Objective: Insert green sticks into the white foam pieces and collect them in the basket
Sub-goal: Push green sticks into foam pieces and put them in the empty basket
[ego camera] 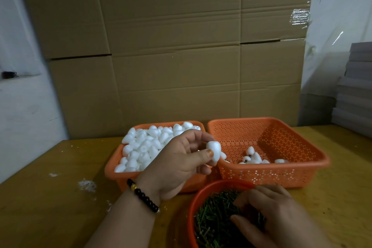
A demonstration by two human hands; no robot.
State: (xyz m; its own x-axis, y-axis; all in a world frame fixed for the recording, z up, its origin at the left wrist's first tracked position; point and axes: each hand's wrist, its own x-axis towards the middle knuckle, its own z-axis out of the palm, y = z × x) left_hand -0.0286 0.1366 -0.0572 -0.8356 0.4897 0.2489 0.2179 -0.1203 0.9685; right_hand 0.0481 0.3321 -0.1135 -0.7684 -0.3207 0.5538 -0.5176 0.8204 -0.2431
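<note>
1. Two orange perforated plastic baskets sit side by side at the wooden table's (50, 217) far edge; the left basket (114, 165) is heaped with white egg-shaped foam pieces (145, 145), the supply within easy reach
2. Left hand (177, 165) pinches one foam piece (214, 152) between thumb and fingertips, raised ready for a stick
3. Right basket (281, 175) holds a few finished pieces (254, 157)
4. Right hand (267, 215) digs curled fingers into green sticks (213, 219) in the round orange bowl (193, 207) at the near edge; whether it grips one I cannot tell
</note>
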